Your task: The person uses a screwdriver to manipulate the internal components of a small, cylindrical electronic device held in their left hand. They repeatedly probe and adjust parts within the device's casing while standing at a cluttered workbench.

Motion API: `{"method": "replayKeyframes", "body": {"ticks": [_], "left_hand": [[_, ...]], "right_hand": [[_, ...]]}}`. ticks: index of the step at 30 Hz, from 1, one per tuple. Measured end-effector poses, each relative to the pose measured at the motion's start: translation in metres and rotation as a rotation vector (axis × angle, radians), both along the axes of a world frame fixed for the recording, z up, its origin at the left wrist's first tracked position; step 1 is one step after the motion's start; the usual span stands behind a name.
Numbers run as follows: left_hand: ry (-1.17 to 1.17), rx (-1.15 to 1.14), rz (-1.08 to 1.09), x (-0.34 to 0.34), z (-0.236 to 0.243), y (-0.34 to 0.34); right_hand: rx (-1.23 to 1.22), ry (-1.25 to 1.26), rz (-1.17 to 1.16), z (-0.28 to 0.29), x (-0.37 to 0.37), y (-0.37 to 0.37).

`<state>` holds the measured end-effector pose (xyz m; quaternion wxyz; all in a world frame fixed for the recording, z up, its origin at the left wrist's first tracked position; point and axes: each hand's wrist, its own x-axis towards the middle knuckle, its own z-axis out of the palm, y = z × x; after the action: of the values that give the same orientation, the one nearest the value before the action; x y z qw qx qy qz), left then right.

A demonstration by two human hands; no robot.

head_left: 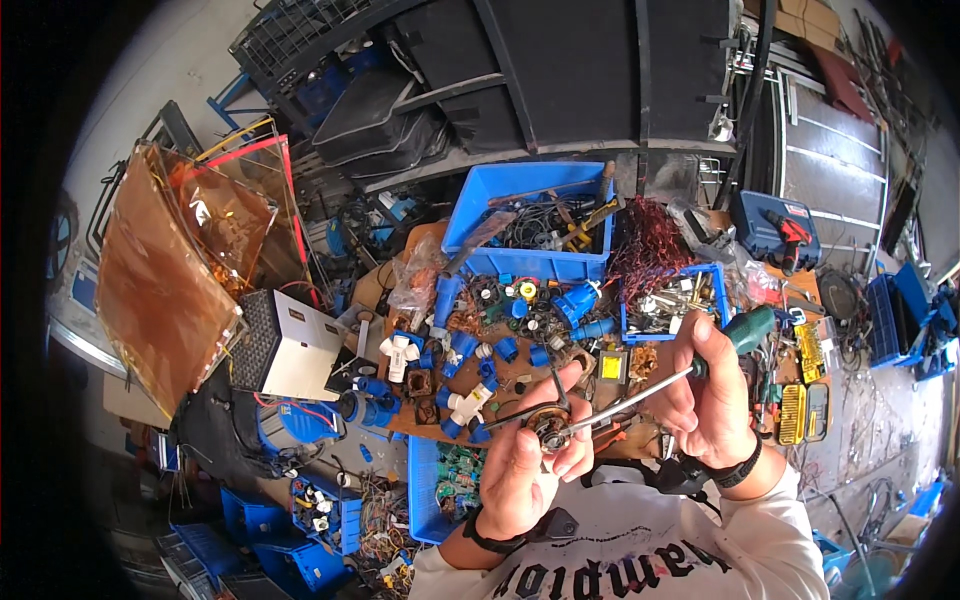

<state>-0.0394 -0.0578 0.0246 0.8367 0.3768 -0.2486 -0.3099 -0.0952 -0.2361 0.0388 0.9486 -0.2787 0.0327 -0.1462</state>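
Observation:
My left hand [520, 470] grips a small round metal part [550, 428] with dark, bent pieces sticking out of it, held up over the cluttered workbench [470, 428]. My right hand [715, 405] holds a screwdriver [745, 330] by its green handle, fingers curled round it. The long steel shaft [630, 401] slants down to the left, its end at the round part. Blue and white plastic fittings [465, 410] lie just left of my left hand. A small yellow-faced item [612, 367] lies behind the shaft.
Blue bins hold tools [530, 265], metal bits [680, 275] and circuit boards [430, 480]. A red-and-black drill [790, 240] rests by a blue case [760, 215]. Yellow bit cases [805, 410] lie at right. Brown sheets [165, 280] lean at left; black frames [570, 70] stand behind.

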Motion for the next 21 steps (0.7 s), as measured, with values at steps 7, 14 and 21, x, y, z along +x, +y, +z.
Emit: {"method": "replayKeyframes", "body": {"ticks": [7,14,21], "left_hand": [[-0.028,-0.011,0.008,0.000,0.000,0.000],[-0.024,-0.018,-0.004,-0.001,0.003,-0.001],[-0.056,0.061,0.020,-0.003,0.004,-0.001]], "right_hand": [[-0.479,-0.222,-0.371,0.002,-0.015,0.006],[-0.551,-0.279,-0.355,0.000,-0.025,0.006],[-0.658,-0.267,-0.318,0.006,-0.028,0.002]]}}
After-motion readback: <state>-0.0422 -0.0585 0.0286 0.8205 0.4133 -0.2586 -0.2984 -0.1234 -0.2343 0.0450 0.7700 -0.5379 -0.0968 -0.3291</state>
